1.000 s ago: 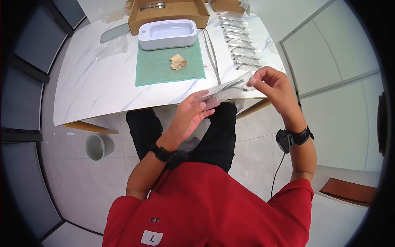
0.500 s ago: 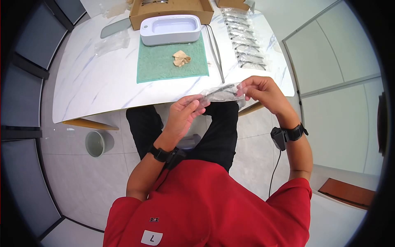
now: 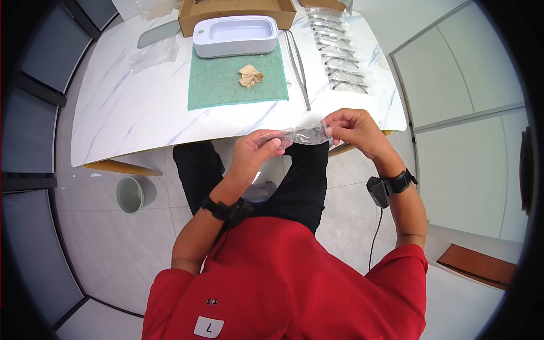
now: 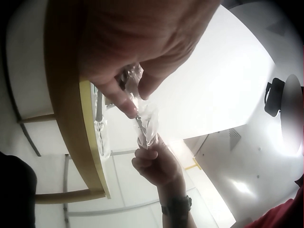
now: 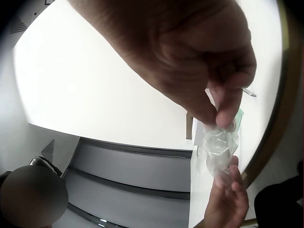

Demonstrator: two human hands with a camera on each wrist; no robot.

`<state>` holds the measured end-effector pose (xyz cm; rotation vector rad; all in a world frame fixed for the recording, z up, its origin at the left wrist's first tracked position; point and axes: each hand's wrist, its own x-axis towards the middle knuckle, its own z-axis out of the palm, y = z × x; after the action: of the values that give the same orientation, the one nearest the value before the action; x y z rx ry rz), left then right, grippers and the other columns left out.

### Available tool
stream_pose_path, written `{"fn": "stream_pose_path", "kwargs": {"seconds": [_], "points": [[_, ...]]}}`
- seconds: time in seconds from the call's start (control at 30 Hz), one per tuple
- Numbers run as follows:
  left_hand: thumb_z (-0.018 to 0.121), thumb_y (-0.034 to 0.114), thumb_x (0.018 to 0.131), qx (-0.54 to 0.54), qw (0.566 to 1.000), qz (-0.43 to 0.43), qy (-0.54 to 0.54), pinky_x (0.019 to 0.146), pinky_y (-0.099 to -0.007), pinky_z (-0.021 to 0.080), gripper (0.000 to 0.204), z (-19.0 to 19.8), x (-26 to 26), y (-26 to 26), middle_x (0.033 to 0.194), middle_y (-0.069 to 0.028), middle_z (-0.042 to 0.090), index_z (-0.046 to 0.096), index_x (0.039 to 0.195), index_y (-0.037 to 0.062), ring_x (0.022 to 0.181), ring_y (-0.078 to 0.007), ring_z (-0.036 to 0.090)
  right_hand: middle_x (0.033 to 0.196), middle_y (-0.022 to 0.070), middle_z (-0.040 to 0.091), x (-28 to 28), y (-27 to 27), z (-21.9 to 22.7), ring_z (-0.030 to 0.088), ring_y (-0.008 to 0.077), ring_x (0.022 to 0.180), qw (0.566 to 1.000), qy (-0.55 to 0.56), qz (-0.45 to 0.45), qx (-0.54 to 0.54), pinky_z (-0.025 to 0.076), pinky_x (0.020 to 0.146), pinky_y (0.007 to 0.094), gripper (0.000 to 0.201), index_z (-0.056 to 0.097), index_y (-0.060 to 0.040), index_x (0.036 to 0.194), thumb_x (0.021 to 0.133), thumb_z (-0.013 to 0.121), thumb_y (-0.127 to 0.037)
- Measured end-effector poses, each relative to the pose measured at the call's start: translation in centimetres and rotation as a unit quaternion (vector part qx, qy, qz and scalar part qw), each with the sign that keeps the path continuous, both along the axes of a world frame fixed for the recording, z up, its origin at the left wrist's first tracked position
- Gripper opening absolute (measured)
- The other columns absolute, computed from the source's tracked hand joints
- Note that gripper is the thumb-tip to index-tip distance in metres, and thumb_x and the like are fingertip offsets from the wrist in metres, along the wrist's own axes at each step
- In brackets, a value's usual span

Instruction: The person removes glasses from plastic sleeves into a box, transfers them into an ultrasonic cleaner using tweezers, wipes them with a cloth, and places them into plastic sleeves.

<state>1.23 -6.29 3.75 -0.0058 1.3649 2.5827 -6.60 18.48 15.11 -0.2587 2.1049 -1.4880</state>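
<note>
A clear plastic bag (image 3: 307, 135) with dark-framed glasses inside is stretched between both hands, over the table's front edge. My left hand (image 3: 249, 157) grips its left end between thumb and fingers. At the right end, my right hand (image 3: 356, 135) pinches the plastic with thumb and fingertips. Wrinkled plastic (image 5: 219, 149) hangs from that pinch in the right wrist view. From the left wrist, the bag (image 4: 148, 124) runs from the near fingers to the other hand. Much of the glasses is hidden by fingers and creased film.
Several bagged glasses (image 3: 343, 59) lie in a row at the table's right. A white cleaner basin (image 3: 235, 50) and a beige cloth (image 3: 250, 76) sit on a green towel (image 3: 218, 93). Behind is a cardboard box (image 3: 238, 12); a bin (image 3: 130, 195) stands on the floor.
My right hand has come down and left, so the bag has gone from a tilt to nearly level. The plastic looks more bunched around the glasses. The left hand has shifted slightly.
</note>
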Motion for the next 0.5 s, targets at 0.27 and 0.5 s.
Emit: {"fn": "stream_pose_path", "kwargs": {"seconds": [0.27, 0.5], "points": [[0.061, 0.004, 0.095, -0.038, 0.999, 0.001, -0.005, 0.086, -0.0311, 0.056, 0.031, 0.8, 0.1, -0.9, 0.119, -0.0168, 0.065, 0.056, 0.125, -0.0041, 0.104, -0.0249, 0.068, 0.082, 0.0, 0.067, 0.1, 1.2, -1.9, 0.056, 0.0039, 0.067, 0.997, 0.048, -0.051, -0.011, 0.046, 0.061, 0.0184, 0.014, 0.069, -0.001, 0.103, 0.089, 0.069, -0.004], [0.061, 0.004, 0.094, -0.095, 0.995, 0.018, -0.002, 0.082, -0.031, 0.057, 0.025, 1.3, 0.2, -2.3, 0.112, -0.018, 0.068, 0.059, 0.118, -0.0041, 0.097, -0.0244, 0.07, 0.081, -0.002, 0.063, 0.4, 1.8, -1.4, 0.05, 0.0033, 0.068, 0.99, 0.077, -0.116, -0.003, 0.037, 0.059, 0.0177, 0.012, 0.065, -0.0033, 0.102, 0.092, 0.065, -0.01]]}}
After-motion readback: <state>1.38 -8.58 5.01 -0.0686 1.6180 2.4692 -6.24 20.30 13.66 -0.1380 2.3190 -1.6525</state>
